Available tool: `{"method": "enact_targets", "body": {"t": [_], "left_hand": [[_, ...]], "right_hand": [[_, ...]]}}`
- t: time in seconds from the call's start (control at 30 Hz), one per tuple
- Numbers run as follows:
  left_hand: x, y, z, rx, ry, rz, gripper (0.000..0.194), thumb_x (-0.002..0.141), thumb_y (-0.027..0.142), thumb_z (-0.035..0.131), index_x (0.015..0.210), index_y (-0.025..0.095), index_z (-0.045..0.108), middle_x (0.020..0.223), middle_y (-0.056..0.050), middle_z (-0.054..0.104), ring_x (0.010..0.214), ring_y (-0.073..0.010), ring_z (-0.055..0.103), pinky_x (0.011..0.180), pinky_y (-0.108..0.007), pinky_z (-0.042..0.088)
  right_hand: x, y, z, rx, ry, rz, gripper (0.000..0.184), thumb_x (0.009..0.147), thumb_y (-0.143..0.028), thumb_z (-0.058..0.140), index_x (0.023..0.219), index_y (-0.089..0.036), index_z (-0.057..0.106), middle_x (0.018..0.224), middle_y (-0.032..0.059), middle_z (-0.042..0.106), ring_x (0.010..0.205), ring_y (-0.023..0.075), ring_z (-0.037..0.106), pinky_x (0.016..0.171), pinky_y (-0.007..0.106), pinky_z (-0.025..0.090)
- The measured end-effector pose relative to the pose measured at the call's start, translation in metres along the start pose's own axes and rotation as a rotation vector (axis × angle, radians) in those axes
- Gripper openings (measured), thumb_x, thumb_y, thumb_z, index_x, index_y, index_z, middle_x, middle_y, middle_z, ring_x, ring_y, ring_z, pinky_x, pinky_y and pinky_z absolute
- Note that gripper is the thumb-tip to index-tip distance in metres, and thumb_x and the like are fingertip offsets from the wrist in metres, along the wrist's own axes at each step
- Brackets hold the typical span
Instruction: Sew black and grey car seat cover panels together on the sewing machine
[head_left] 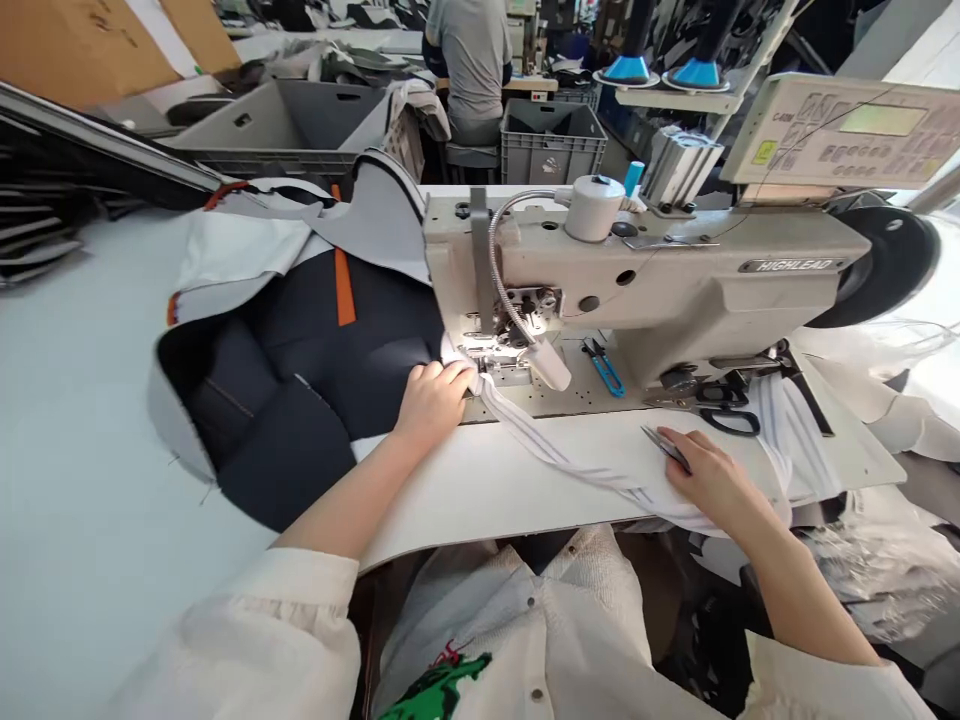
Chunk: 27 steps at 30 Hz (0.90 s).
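Observation:
My left hand [433, 398] presses with curled fingers on the dark and white garment [300, 350], right beside the presser foot [491, 355] of the beige sewing machine [675, 275]. A white striped tape [555, 450] runs from the needle area toward me. My right hand [709, 478] lies on that tape near the table's front edge and holds small metal tweezers [666, 447] between its fingers.
Blue thread snips [604, 367] and black scissors [712, 408] lie on the machine bed. A control panel [847, 130] stands above the machine at the right. Grey crates [551, 140] and a seated person [469, 60] are behind. The pale table [75, 420] extends left.

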<state>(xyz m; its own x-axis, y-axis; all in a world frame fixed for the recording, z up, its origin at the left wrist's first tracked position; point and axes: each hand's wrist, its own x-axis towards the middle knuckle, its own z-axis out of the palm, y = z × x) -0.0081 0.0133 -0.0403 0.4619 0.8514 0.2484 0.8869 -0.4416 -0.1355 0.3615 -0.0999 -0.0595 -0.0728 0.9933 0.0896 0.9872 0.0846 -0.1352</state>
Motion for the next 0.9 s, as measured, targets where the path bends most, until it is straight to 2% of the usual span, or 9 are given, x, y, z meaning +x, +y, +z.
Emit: {"method": "enact_targets", "body": {"t": [0.17,0.23,0.3,0.4,0.5,0.63,0.73,0.83,0.9], "left_hand": [[-0.039,0.003,-0.020,0.033,-0.120,-0.021,0.037,0.086,0.009,0.035,0.114,0.020,0.056,0.119,-0.005,0.059,0.084,-0.0230,0.051,0.070,-0.038,0.035],[-0.060,0.007,-0.037,0.014,-0.219,0.013,0.033,0.085,0.018,0.043,0.116,0.016,0.056,0.122,-0.009,0.057,0.087,-0.0241,0.052,0.071,-0.038,0.037],[-0.071,0.012,-0.054,-0.019,-0.351,0.022,0.039,0.079,0.029,0.055,0.114,0.011,0.056,0.114,-0.014,0.059,0.089,-0.0268,0.054,0.070,-0.038,0.040],[-0.062,0.015,-0.061,-0.109,-0.452,0.051,0.039,0.072,0.029,0.063,0.107,0.013,0.060,0.095,-0.013,0.062,0.085,-0.0270,0.057,0.067,-0.035,0.042],[-0.040,0.003,-0.043,-0.367,-0.345,0.166,0.014,0.076,0.020,0.058,0.087,0.017,0.065,0.092,-0.007,0.061,0.088,-0.0223,0.056,0.075,-0.034,0.043],[-0.027,-0.023,-0.017,-0.913,-0.143,-0.008,0.008,0.077,0.019,0.056,0.078,0.018,0.064,0.107,-0.004,0.059,0.098,-0.0162,0.056,0.088,-0.029,0.043],[-0.032,-0.037,-0.015,-1.093,-0.200,0.025,0.008,0.076,0.026,0.062,0.077,0.018,0.064,0.123,-0.005,0.052,0.113,-0.0191,0.050,0.097,-0.032,0.039],[-0.036,-0.041,-0.020,-1.073,-0.260,0.149,0.009,0.074,0.028,0.065,0.075,0.019,0.066,0.131,-0.006,0.048,0.125,-0.0239,0.039,0.104,-0.038,0.031],[-0.036,-0.041,-0.021,-1.106,-0.263,0.162,0.007,0.075,0.027,0.065,0.075,0.020,0.067,0.132,-0.006,0.048,0.127,-0.0242,0.036,0.105,-0.039,0.030]], "right_hand": [[0.007,-0.042,0.009,0.176,0.052,-0.258,0.030,0.092,-0.031,0.035,0.106,-0.018,0.058,0.093,0.0088,0.059,0.088,0.0218,0.059,0.077,0.034,0.049],[0.010,-0.053,0.011,0.297,0.040,-0.333,0.026,0.093,-0.031,0.036,0.105,-0.020,0.057,0.097,0.0072,0.061,0.090,0.0198,0.060,0.078,0.031,0.049],[0.018,-0.064,0.010,0.375,-0.001,-0.374,0.023,0.092,-0.031,0.039,0.105,-0.022,0.057,0.099,0.0048,0.063,0.089,0.0184,0.061,0.076,0.029,0.050],[0.038,-0.088,0.009,0.434,-0.047,-0.444,0.024,0.092,-0.028,0.039,0.106,-0.024,0.057,0.102,0.0027,0.064,0.090,0.0171,0.062,0.077,0.028,0.050],[0.055,-0.120,0.012,0.378,-0.035,-0.494,0.030,0.092,-0.022,0.034,0.110,-0.024,0.058,0.096,0.0031,0.064,0.084,0.0160,0.062,0.069,0.026,0.049],[0.063,-0.157,0.016,0.166,-0.082,-0.463,0.034,0.095,-0.027,0.030,0.118,-0.025,0.055,0.083,0.0028,0.059,0.066,0.0152,0.058,0.052,0.026,0.040],[0.064,-0.177,0.015,0.107,-0.177,-0.433,0.033,0.095,-0.036,0.032,0.119,-0.024,0.052,0.088,0.0034,0.058,0.067,0.0163,0.057,0.052,0.027,0.037],[0.066,-0.192,0.011,0.168,-0.267,-0.472,0.028,0.094,-0.032,0.033,0.112,-0.023,0.051,0.091,0.0041,0.058,0.072,0.0172,0.057,0.056,0.027,0.037],[0.068,-0.198,0.009,0.240,-0.321,-0.478,0.024,0.092,-0.029,0.033,0.105,-0.022,0.052,0.089,0.0039,0.057,0.072,0.0171,0.056,0.057,0.027,0.037]]}}
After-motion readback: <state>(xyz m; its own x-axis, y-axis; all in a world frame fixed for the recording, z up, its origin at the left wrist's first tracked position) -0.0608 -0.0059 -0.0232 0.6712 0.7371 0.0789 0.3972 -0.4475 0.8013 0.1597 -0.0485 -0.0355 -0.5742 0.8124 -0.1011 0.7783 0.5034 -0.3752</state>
